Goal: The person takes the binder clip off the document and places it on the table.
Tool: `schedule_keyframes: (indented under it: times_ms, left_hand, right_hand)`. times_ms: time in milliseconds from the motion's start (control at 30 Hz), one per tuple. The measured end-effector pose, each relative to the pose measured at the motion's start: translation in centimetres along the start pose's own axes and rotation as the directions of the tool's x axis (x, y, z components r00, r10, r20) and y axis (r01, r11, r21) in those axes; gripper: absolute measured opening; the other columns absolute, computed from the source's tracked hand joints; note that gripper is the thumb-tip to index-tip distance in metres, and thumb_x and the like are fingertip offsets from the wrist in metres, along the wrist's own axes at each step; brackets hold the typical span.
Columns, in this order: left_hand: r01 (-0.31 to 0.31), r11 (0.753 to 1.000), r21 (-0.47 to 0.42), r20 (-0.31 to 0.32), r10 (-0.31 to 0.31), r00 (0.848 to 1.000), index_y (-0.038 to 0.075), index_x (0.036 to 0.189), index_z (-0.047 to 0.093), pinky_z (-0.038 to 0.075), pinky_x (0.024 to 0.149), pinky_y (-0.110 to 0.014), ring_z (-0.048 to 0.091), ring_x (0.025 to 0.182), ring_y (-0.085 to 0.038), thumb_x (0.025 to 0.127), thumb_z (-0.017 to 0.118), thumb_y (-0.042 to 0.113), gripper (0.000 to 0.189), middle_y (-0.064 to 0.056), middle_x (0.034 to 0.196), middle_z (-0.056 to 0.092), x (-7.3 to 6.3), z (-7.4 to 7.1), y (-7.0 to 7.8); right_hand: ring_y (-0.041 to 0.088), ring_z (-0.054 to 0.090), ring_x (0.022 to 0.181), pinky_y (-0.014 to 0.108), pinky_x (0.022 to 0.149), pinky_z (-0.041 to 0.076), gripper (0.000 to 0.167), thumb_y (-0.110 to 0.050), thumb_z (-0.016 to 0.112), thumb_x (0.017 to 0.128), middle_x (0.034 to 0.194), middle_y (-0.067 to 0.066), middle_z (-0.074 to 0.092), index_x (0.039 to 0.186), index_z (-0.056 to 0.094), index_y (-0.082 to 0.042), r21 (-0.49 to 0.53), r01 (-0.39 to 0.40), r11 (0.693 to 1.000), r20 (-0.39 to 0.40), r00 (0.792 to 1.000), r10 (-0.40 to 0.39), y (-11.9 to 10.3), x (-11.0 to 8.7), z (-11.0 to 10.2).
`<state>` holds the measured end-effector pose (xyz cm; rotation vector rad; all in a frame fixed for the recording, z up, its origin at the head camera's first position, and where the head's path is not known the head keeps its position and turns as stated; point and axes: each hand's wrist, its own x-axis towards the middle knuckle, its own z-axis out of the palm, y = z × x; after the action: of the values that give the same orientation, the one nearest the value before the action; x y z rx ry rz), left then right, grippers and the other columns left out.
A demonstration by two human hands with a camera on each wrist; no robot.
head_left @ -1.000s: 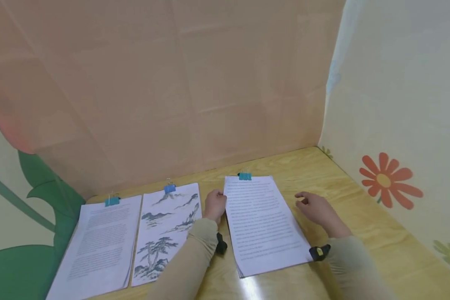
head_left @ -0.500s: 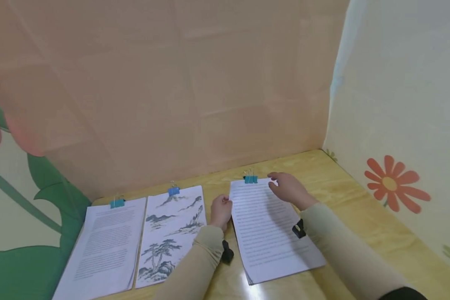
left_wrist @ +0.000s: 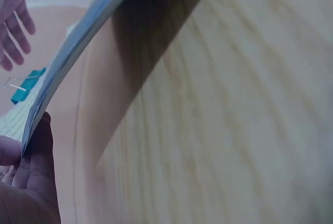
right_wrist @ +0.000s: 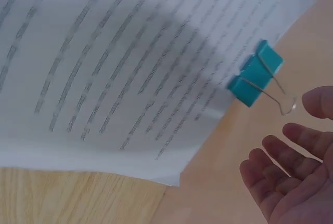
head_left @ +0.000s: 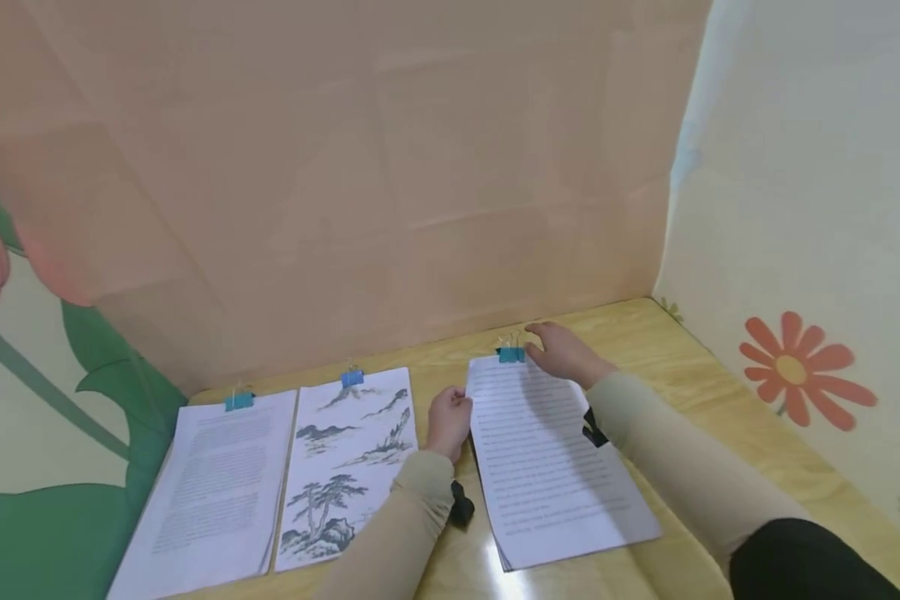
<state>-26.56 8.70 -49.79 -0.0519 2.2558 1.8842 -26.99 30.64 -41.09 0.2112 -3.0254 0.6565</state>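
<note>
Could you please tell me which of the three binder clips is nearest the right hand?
The teal clip on the rightmost papers: the right hand is just beside it, while the blue clip and the other teal clip sit farther left.

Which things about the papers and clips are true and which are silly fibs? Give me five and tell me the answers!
1. The left hand pinches the edge of the right text pages. True.
2. The right hand is gripping the right teal binder clip. False: the right hand is open near the right teal binder clip, not gripping it.
3. The blue binder clip is on the ink landscape sheet. True.
4. The far-left pages show trees. False: the far-left pages show printed text; the trees are on the ink landscape sheet.
5. In the head view, the red flower is farther right than all the papers. True.
</note>
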Motion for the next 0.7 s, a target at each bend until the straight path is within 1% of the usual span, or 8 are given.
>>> schedule_keyframes:
  times_ms: [133, 233, 333, 433, 500, 567, 667, 700]
  left_hand:
    - [-0.003, 1.000, -0.004, 0.013, 0.003, 1.000, 0.002, 0.104, 0.069, 0.051, 0.068, -0.029, 0.062, 0.077, -0.017, 0.097, 0.056, 0.002, 0.015, -0.006, 0.089, 0.069, -0.1, 0.2, 0.1]
    - [-0.004, 1.000, -0.001, 0.021, 0.004, 1.000, 0.002, 0.103, 0.069, 0.050, 0.067, -0.028, 0.062, 0.076, -0.016, 0.097, 0.056, 0.002, 0.015, -0.005, 0.088, 0.068, -0.2, 0.4, 0.0]
    - [-0.009, 1.000, 0.008, 0.017, 0.009, 1.000, 0.001, 0.103, 0.069, 0.050, 0.068, -0.028, 0.062, 0.077, -0.016, 0.097, 0.056, 0.001, 0.014, -0.006, 0.088, 0.068, -0.4, 0.5, -0.1]
    - [0.001, 1.000, 0.010, 0.014, -0.001, 1.000, 0.001, 0.103, 0.069, 0.051, 0.070, -0.028, 0.062, 0.078, -0.016, 0.097, 0.056, 0.001, 0.014, -0.006, 0.090, 0.069, -0.5, 0.5, -0.1]
    - [0.014, 1.000, 0.006, 0.017, -0.014, 1.000, 0.001, 0.103, 0.069, 0.052, 0.070, -0.028, 0.063, 0.079, -0.016, 0.097, 0.056, 0.001, 0.014, -0.006, 0.090, 0.069, -0.5, 0.5, -0.1]
    - [0.023, 1.000, -0.002, 0.022, -0.023, 0.999, 0.002, 0.103, 0.070, 0.051, 0.069, -0.027, 0.063, 0.078, -0.015, 0.098, 0.056, 0.001, 0.015, -0.005, 0.090, 0.069, -0.5, 0.5, -0.2]
    - [0.004, 1.000, -0.007, 0.033, -0.004, 0.999, 0.002, 0.103, 0.069, 0.048, 0.064, -0.027, 0.059, 0.073, -0.015, 0.099, 0.055, 0.002, 0.014, -0.006, 0.086, 0.067, -0.5, 0.5, -0.2]
    - [-0.008, 1.000, -0.005, 0.034, 0.008, 0.999, 0.002, 0.103, 0.069, 0.047, 0.063, -0.027, 0.058, 0.071, -0.015, 0.099, 0.055, 0.002, 0.014, -0.006, 0.084, 0.066, -0.5, 0.5, -0.3]
  right_hand:
    - [0.052, 0.048, 0.132, 0.060, 0.112, 0.037, 0.046, -0.016, 0.052, 0.105, 0.139, 0.035, 0.054, 0.140, 0.051, 0.015, -0.025, 0.003, 1.000, 0.018, 1.000, -0.003, 0.1, 0.3, 0.1]
    - [0.051, 0.049, 0.131, 0.060, 0.111, 0.038, 0.047, -0.017, 0.052, 0.106, 0.140, 0.035, 0.054, 0.142, 0.049, 0.013, -0.009, -0.019, 1.000, 0.036, 0.999, 0.020, 0.4, 0.3, 0.4]
    - [0.050, 0.051, 0.130, 0.060, 0.109, 0.039, 0.048, -0.018, 0.052, 0.107, 0.141, 0.034, 0.053, 0.144, 0.047, 0.012, 0.011, -0.042, 0.999, 0.045, 0.998, 0.041, 0.6, 0.2, 0.7]
    - [0.050, 0.052, 0.129, 0.061, 0.108, 0.041, 0.048, -0.019, 0.051, 0.107, 0.141, 0.034, 0.053, 0.145, 0.047, 0.011, 0.026, -0.049, 0.998, 0.046, 0.998, 0.047, 0.8, 0.2, 1.0]
    - [0.050, 0.052, 0.128, 0.061, 0.107, 0.041, 0.047, -0.018, 0.052, 0.107, 0.140, 0.034, 0.054, 0.144, 0.048, 0.011, 0.022, -0.026, 0.999, 0.037, 0.999, 0.026, 0.9, 0.3, 1.1]
    - [0.051, 0.054, 0.126, 0.061, 0.107, 0.042, 0.045, -0.016, 0.052, 0.107, 0.137, 0.035, 0.056, 0.141, 0.050, 0.013, 0.013, 0.013, 1.000, 0.025, 1.000, -0.013, 1.0, 0.4, 1.0]
    - [0.050, 0.055, 0.124, 0.060, 0.105, 0.043, 0.040, -0.012, 0.052, 0.107, 0.133, 0.034, 0.058, 0.137, 0.053, 0.014, -0.011, 0.073, 0.997, 0.017, 0.997, -0.073, 1.3, 0.6, 0.6]
    - [0.050, 0.056, 0.123, 0.060, 0.104, 0.044, 0.037, -0.012, 0.051, 0.107, 0.132, 0.033, 0.059, 0.135, 0.055, 0.013, -0.012, 0.083, 0.997, 0.020, 0.996, -0.082, 1.5, 0.6, 0.5]
